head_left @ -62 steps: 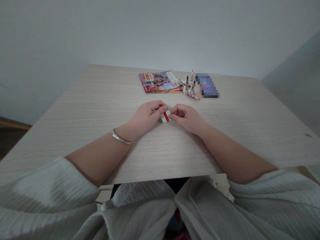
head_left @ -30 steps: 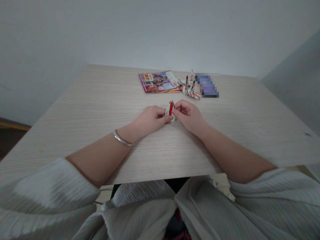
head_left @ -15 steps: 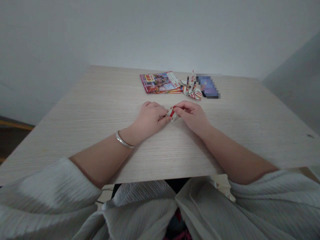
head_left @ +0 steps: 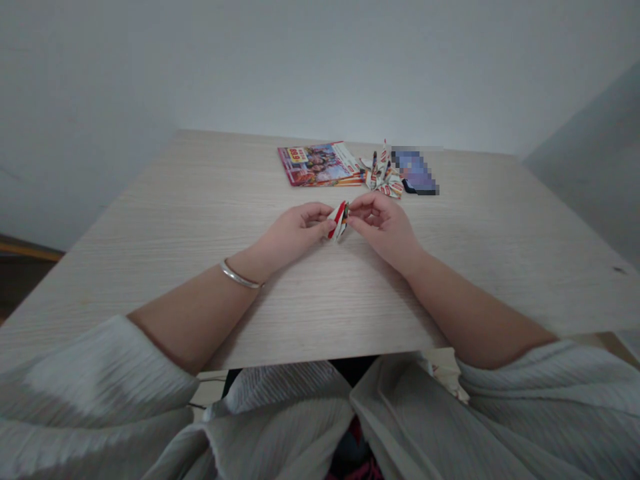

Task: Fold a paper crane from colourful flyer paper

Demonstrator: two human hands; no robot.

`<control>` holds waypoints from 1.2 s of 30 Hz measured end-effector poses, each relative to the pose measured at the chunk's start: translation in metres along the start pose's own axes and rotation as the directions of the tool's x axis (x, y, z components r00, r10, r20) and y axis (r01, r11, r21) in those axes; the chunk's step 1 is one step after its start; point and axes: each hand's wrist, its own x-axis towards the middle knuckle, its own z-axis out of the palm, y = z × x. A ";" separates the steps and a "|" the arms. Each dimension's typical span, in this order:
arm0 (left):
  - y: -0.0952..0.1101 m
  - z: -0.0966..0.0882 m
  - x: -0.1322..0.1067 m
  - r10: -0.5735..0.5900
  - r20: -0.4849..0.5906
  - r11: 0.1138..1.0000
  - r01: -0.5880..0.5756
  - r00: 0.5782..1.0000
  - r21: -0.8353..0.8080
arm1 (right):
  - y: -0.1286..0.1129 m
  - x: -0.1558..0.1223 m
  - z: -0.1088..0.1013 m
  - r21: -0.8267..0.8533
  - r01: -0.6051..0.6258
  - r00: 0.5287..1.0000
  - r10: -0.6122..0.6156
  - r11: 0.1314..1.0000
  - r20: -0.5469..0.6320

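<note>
Between my two hands, above the middle of the table, is a small folded paper (head_left: 339, 223), white with a red stripe and some dark print. My left hand (head_left: 300, 229) pinches its left side between thumb and fingers; a silver bangle (head_left: 241, 274) sits on that wrist. The thumb and fingertips of my right hand (head_left: 385, 223) close on its right edge. The fingers partly cover the folds. Just beyond my right hand lie folded paper pieces (head_left: 384, 180), white with red print and pointed tips.
A stack of colourful printed flyers (head_left: 320, 165) lies at the back of the light wooden table (head_left: 210, 200). Right of the folded pieces is a phone (head_left: 419, 173), its screen blurred out. A wall (head_left: 320, 67) rises behind the table.
The folded paper has been tilted up, showing more of its red stripe and layered folds. My left hand has turned from lying palm-down to holding it from the side.
</note>
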 end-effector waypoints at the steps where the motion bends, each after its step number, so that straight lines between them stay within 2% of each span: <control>1: 0.000 0.001 0.000 -0.001 -0.002 1.000 0.001 1.000 -0.012 | -0.002 0.000 0.000 -0.011 -0.007 1.000 0.007 1.000 0.005; 9: 0.001 0.001 -0.001 -0.027 0.058 0.997 0.031 0.998 -0.065 | -0.002 0.002 -0.001 0.039 -0.028 0.998 0.026 0.999 0.051; 18: 0.004 0.002 -0.003 -0.040 0.119 0.999 0.037 0.992 0.025 | 0.002 0.003 -0.006 0.032 -0.093 0.987 0.088 0.995 0.136; 22: 0.007 0.003 -0.005 -0.010 0.160 1.000 0.006 0.987 0.026 | -0.002 0.003 -0.006 0.042 -0.084 0.985 0.076 0.996 0.158; 26: 0.004 0.002 -0.005 -0.003 0.178 1.000 0.001 0.984 0.007 | -0.006 0.003 -0.007 -0.042 -0.038 0.983 0.045 0.998 0.181; 29: 0.000 0.004 -0.006 0.063 0.162 0.997 -0.055 0.985 -0.050 | -0.010 0.002 -0.006 -0.118 0.007 0.985 0.014 0.993 0.171; 31: -0.002 0.005 -0.006 0.099 0.127 0.995 -0.097 0.987 -0.026 | -0.012 0.002 -0.004 -0.151 0.028 0.986 -0.003 0.988 0.167; 36: -0.001 0.007 -0.004 0.064 0.040 0.996 -0.066 0.997 0.054 | -0.014 0.001 -0.003 -0.169 0.052 0.990 -0.029 0.984 0.135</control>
